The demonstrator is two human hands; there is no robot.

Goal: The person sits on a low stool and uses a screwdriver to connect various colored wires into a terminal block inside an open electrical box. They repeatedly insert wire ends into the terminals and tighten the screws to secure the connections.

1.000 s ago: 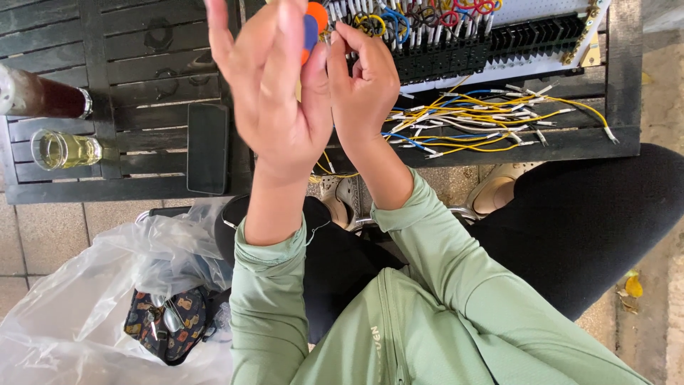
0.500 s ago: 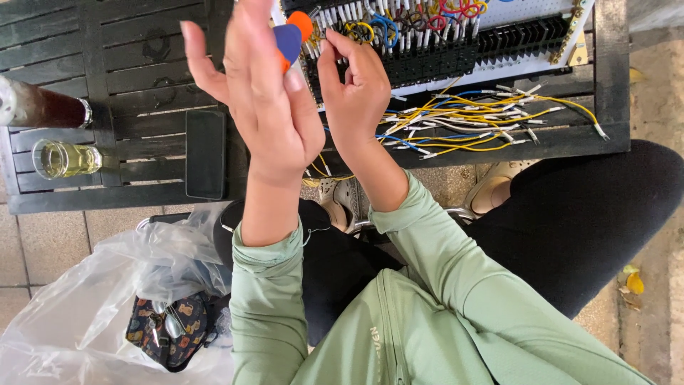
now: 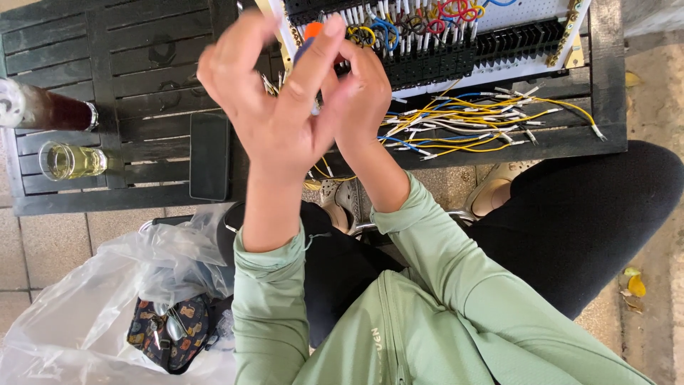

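Glassware sits at the far left of the dark slatted table (image 3: 142,64): a dark bottle (image 3: 39,110) lying on its side by the edge, and just below it a small glass of yellowish liquid (image 3: 71,160), close to the table's near rim. A black phone (image 3: 210,157) lies flat to their right, its lower end almost at that rim. Under the edge, a clear plastic bag (image 3: 92,285) with a patterned pouch (image 3: 167,331) fills the floor on the left.

The left hand (image 3: 274,117) is raised above the table, fingers loosely spread, its thumb and forefinger pinching an orange-and-blue tool (image 3: 310,36). The right hand (image 3: 363,96) is pressed close against it, fingers curled; what it grips I cannot tell. Behind both stands the white terminal board (image 3: 499,36) with coloured wire loops. A loose bundle of yellow, white and blue wires (image 3: 470,125) fans rightward, one tip nearing the table's right corner.
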